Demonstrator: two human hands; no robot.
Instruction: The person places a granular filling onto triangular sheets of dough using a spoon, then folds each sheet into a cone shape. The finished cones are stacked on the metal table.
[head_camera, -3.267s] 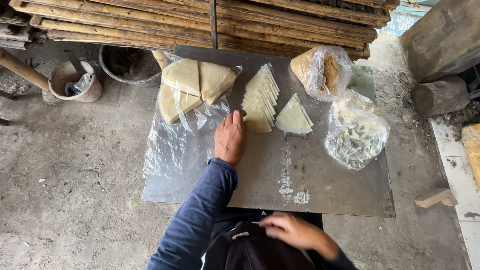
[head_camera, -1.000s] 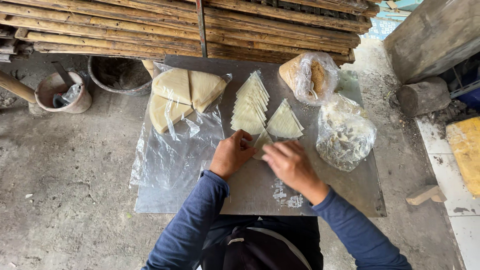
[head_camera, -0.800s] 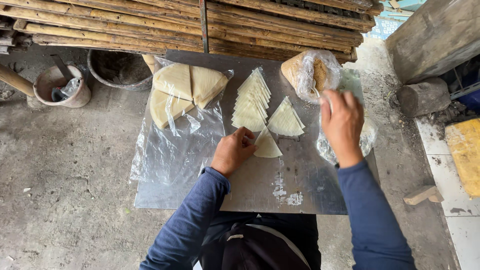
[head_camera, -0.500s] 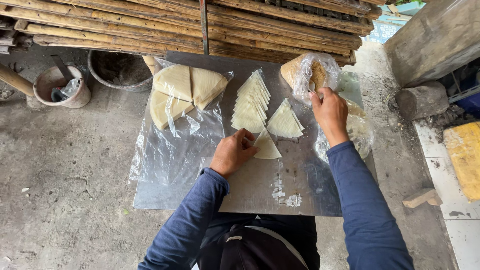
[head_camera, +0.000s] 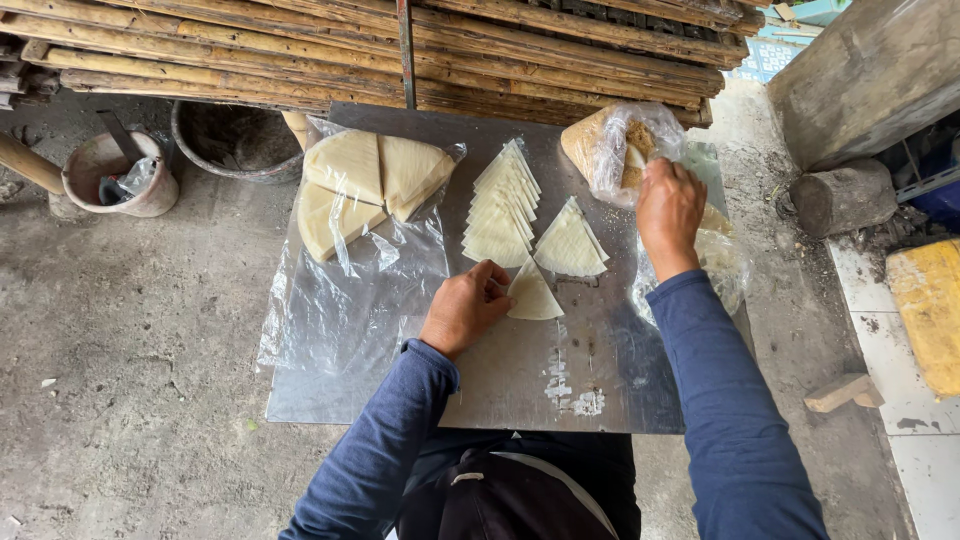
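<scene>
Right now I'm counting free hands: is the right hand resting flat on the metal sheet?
No, the right hand is up at the open plastic bag of brown filling, not flat on the metal sheet.
</scene>
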